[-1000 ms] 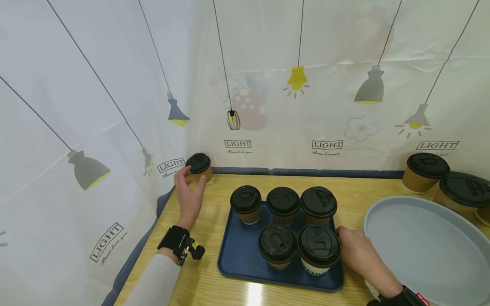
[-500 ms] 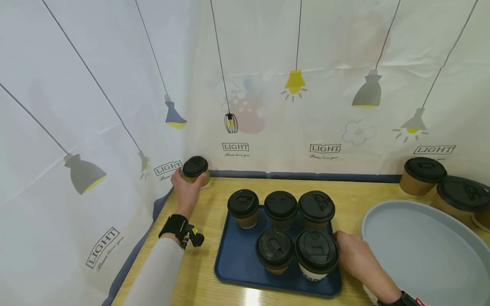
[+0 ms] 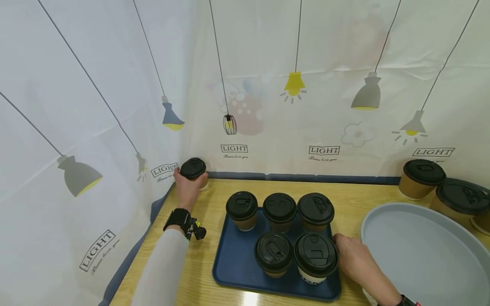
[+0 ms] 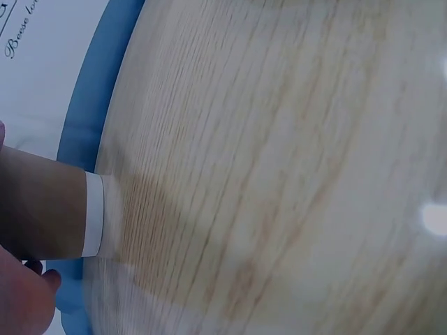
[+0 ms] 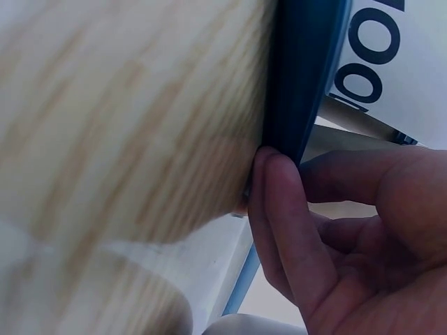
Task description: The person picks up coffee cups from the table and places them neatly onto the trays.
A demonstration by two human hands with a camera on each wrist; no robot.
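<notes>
Currently, left hand (image 3: pixel 187 189) grips black-lidded brown paper cup (image 3: pixel 193 168), back-left corner of pale wooden table (image 3: pixel 199 261); right hand (image 3: pixel 354 257) pinches edge of blue rectangular tray (image 3: pixel 234 263); over-squeezing could buckle the cup.

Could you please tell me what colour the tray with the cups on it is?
The tray is dark blue, which shows best in the head view.

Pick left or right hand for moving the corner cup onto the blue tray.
Left, likely: the left hand grips the corner cup; the right hand holds the blue tray at its right edge.
</notes>
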